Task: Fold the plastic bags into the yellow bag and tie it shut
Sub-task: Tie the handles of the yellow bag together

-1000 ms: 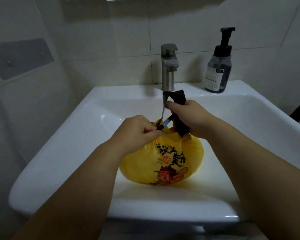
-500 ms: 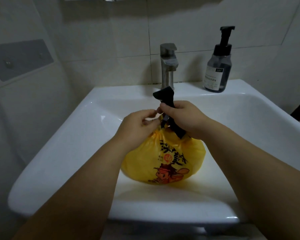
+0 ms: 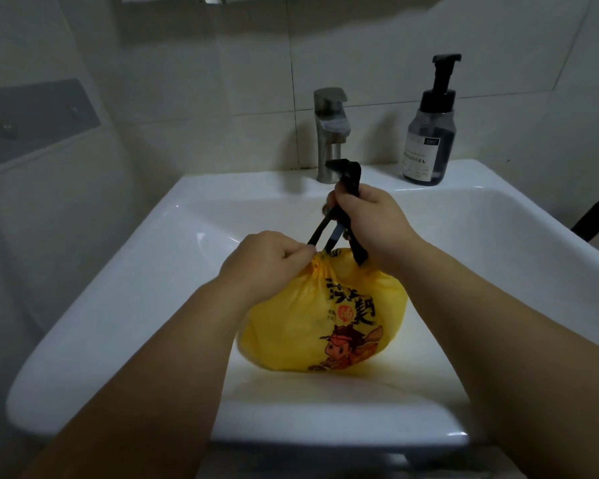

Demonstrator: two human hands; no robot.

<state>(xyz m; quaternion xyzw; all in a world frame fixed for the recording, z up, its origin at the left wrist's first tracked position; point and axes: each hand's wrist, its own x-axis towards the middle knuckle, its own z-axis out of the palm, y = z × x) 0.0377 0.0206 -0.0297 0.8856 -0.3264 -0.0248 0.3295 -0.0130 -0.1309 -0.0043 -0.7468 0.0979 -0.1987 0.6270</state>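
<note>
Item: yellow bag (image 3: 325, 319), plastic, full and rounded, black lettering plus a cartoon figure printed on the side facing the camera.
Location: inside the basin of the white sink (image 3: 118, 305), nr the front wall; whether its underside rests on the basin floor can't be told.
Neck: gathered to a puckered bunch at top L of the bag.
L hand (image 3: 267, 261): fingers curled tight round the gathered neck, knuckles up, forearm coming in from lower L.
R hand (image 3: 370, 219): fist closed on a black strip (image 3: 346, 171), held above and behind the bag, back of hand toward camera.
Black strip: two taut strands run from the neck at the L hand up into the R fist; a bent end sticks out above the fist; another end hangs below it and touches the bag top. Material unclear.
Faucet (image 3: 331, 133): brushed metal, upright on the back ledge, directly behind the R hand.
Pump bottle (image 3: 429, 140): dark liquid, black pump, pale label, on the ledge to the R of the faucet, apart from it.
Wall (image 3: 222, 81): pale tiles.
Wall plate (image 3: 35, 119): grey, two screws, L wall.
Far R edge: dark object (image 3: 595, 219), cut off by the frame, unidentifiable.
</note>
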